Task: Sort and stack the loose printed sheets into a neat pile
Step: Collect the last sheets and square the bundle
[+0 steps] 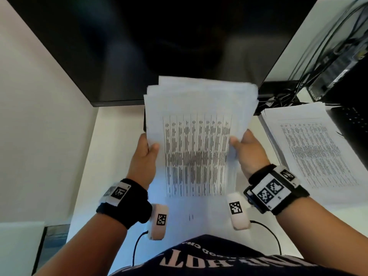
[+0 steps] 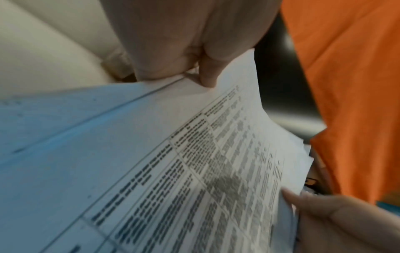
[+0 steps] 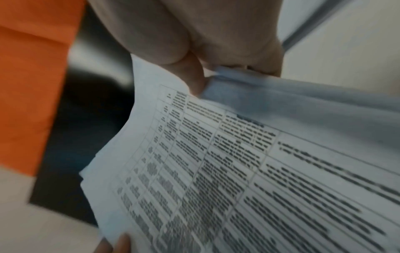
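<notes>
The left hand (image 1: pixel 144 154) is clamped on the left edge of the sheets (image 1: pixel 199 140), thumb over the printed face and fingers hidden behind. The right hand (image 1: pixel 250 151) pinches the right edge the same way, its thumb lying on the top page. Between them the sheets are held up off the counter (image 1: pixel 111 148), tilted toward the person, in front of a dark monitor (image 1: pixel 159 46). The far edges are ragged: several pages poke out past one another at the top left corner, so the bundle is not yet squared. In the right wrist view the top pages bow and lift a little near the thumb.

A second pile (image 1: pixel 310 148) lies flat on the counter to the right, just beside the right wrist, with cables (image 1: pixel 282 98) beyond it.

The step in hand looks like jogging the bundle true. It would go best with a looser hold on both sides, so pages can slide, then dropping the near short edge onto the counter and tapping, turning to tap a long edge as well. Too tight a pinch would likely lock the offsets in; too loose, and pages may fan out and slip.
</notes>
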Action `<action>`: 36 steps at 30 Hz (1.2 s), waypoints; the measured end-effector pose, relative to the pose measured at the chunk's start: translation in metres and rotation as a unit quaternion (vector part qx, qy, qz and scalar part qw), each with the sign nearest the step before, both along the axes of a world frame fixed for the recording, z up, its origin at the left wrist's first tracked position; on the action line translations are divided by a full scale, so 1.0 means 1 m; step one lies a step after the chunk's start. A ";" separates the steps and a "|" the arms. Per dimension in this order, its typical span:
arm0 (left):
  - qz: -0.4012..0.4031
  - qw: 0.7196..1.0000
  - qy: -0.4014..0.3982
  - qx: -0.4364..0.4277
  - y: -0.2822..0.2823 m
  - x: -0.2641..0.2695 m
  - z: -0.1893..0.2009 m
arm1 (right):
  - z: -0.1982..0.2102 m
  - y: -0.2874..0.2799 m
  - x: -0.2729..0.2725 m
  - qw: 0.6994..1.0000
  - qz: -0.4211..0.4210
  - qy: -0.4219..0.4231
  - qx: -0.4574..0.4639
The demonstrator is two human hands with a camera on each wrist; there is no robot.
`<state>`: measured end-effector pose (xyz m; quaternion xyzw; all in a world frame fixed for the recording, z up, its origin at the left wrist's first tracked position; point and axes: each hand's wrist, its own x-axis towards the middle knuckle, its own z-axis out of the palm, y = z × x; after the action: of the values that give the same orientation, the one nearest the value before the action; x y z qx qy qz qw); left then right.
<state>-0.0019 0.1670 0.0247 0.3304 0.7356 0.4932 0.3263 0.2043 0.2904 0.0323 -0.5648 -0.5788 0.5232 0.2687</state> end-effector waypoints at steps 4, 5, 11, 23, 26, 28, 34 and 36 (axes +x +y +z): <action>0.028 0.986 0.064 0.151 0.012 0.013 0.044 | 0.047 -0.012 -0.006 0.981 -0.023 0.089 0.171; 0.041 0.980 0.071 0.181 0.013 0.017 0.050 | 0.054 -0.016 -0.006 0.974 -0.024 0.096 0.206; 0.056 0.980 0.028 0.191 0.001 0.030 0.032 | 0.038 -0.034 0.000 0.975 -0.008 0.137 0.177; 0.032 0.945 0.124 0.302 0.025 0.043 0.077 | 0.083 -0.034 -0.019 0.945 -0.071 0.163 0.275; 0.038 0.950 0.096 0.294 0.022 0.044 0.066 | 0.074 -0.037 -0.015 0.949 -0.058 0.155 0.270; 0.047 0.963 0.054 0.261 0.021 0.041 0.054 | 0.060 -0.035 -0.014 0.960 -0.043 0.143 0.237; 0.063 0.980 0.021 0.186 0.028 0.025 0.043 | 0.030 -0.027 -0.013 0.980 -0.019 0.113 0.165; 0.057 0.980 0.045 0.185 0.031 0.022 0.047 | 0.028 -0.025 -0.015 0.981 -0.016 0.110 0.158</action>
<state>0.0196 0.1981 0.0718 0.3645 0.6630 0.6234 0.1974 0.1888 0.2652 0.0606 -0.4634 -0.6124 0.4796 0.4245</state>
